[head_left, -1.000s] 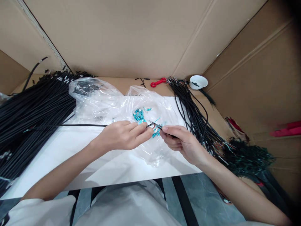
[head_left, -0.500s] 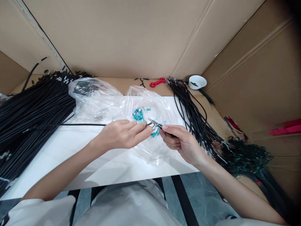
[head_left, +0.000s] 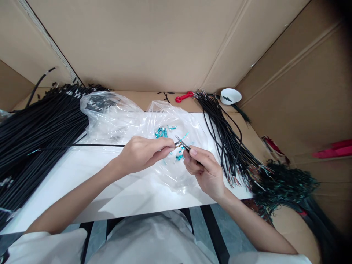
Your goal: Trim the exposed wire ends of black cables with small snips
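Note:
My left hand is closed on a black cable near its end. The cable runs off to the left over the white sheet. Past my fingertips, its thin coloured wires show, with a blue strip sticking up beyond them. Small scissors with slim pointed metal blades are gripped in my right hand; their handles are mostly hidden by my fingers. The blades lie at the bared wires. Beneath both hands, small shiny blue scraps rest on a clear plastic bag.
A large stack of black cables fills the left side. At right lies a bundle of cables with bared ends, near dark green strands. A red tool and a white bowl stand along the back cardboard wall.
My right hand has shifted slightly left and down with the scissors. My left fingers have moved back a little, so more of the wires shows.

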`<state>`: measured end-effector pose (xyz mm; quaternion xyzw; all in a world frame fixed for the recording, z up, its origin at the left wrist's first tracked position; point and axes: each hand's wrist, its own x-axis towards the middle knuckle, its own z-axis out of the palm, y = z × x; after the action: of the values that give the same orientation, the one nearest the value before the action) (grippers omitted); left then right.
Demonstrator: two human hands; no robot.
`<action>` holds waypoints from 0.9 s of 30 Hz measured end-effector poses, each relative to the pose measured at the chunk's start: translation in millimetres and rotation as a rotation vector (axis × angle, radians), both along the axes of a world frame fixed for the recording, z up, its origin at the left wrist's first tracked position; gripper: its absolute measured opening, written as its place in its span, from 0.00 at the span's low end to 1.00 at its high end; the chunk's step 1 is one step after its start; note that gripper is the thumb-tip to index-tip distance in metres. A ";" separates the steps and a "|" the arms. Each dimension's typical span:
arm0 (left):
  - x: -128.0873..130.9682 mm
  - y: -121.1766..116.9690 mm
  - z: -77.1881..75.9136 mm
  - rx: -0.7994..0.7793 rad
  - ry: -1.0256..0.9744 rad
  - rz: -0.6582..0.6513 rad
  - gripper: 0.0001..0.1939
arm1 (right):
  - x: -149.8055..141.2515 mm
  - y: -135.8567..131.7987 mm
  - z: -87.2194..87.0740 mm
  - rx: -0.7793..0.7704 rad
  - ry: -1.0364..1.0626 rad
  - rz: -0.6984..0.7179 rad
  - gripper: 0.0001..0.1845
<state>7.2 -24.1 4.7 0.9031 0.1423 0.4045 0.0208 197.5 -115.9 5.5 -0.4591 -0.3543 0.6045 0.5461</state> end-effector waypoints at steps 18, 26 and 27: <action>-3.5 -5.1 19.6 0.596 0.292 0.091 0.10 | 22.5 26.9 44.2 -0.390 -0.172 0.273 0.17; -13.8 6.9 13.1 0.108 0.067 0.075 0.06 | 2.7 15.4 11.6 0.020 -0.050 0.100 0.19; -14.2 7.2 13.4 0.046 0.048 0.081 0.06 | 0.9 15.5 9.9 0.034 -0.018 0.100 0.19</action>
<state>-6.9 -16.9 18.1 0.9063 0.1702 0.3864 -0.0197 198.4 -100.4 15.4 -0.4370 -0.3919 0.6206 0.5199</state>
